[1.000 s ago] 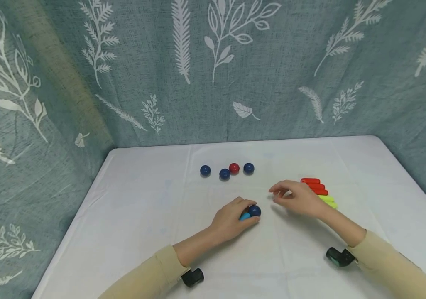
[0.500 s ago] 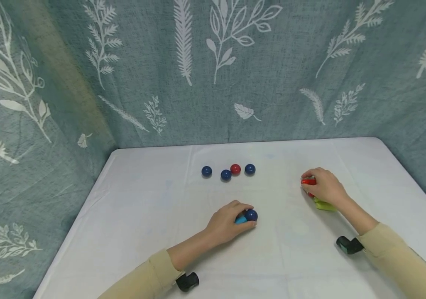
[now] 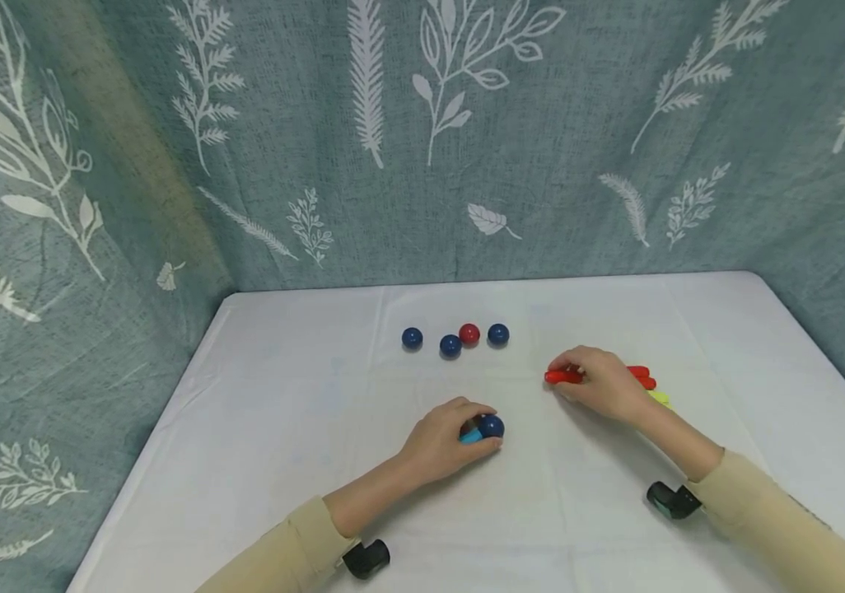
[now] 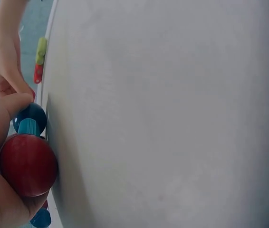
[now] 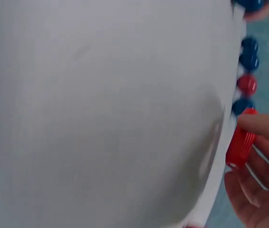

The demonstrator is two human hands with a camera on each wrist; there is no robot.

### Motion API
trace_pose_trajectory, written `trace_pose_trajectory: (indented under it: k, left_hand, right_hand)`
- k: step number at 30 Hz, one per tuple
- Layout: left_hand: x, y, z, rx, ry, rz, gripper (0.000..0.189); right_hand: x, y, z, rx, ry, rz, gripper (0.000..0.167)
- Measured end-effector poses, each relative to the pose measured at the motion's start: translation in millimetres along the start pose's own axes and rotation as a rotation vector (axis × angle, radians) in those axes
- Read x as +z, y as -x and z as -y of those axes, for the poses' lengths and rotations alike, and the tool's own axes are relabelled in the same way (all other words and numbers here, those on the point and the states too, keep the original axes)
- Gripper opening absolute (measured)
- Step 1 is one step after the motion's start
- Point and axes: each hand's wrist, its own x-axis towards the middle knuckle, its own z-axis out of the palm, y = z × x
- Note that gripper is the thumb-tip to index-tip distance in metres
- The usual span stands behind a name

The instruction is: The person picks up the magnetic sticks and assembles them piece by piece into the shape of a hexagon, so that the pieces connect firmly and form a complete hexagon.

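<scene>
In the head view my left hand [image 3: 441, 436], near the middle of the table, grips a joined piece between thumb and fingers. A glossy dark blue ball [image 3: 492, 425] forms its outer end, with a light blue ribbed rod [image 3: 470, 436] behind it. The left wrist view shows a red ball [image 4: 29, 165] at the piece's other end, close to the palm. To the right, my right hand [image 3: 600, 383] pinches a short red ribbed rod [image 5: 241, 142], which points left towards the other hand's piece. The two hands are apart.
Two red rods [image 3: 641, 372] and some yellow-green rods [image 3: 660, 397] lie partly hidden behind my right hand. Farther back on the white-covered table [image 3: 304, 362] stand three dark blue balls [image 3: 412, 338] and a red ball [image 3: 469, 333]. A patterned curtain [image 3: 393, 222] hangs behind.
My right hand reached right to the rods, took a red one and came back left with it. The left hand, still gripping its joined piece, shifted slightly left.
</scene>
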Motion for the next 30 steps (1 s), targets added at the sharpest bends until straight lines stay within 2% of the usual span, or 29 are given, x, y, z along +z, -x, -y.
trace_pose_trajectory:
  k: [6,11,22,30]
  left_hand:
    - [-3.6,-0.1,1.8,0.004,0.01,0.0,0.039]
    - [-4.2,1.1,2.3,0.02,0.011,-0.004,0.038]
    - [-5.5,3.2,3.2,0.018,0.004,-0.004,0.038]
    - [-7.9,-0.4,-0.3,0.006,-0.025,-0.047,0.029]
  right_hand:
    - [16,1.1,23,-0.121,-0.101,0.142,0.023]
    - [25,1.5,34,-0.19,-0.116,0.211,0.022]
    - [33,0.5,44,-0.246,-0.136,0.215,0.022]
    - [39,-0.5,46,-0.26,-0.206,0.207,0.022]
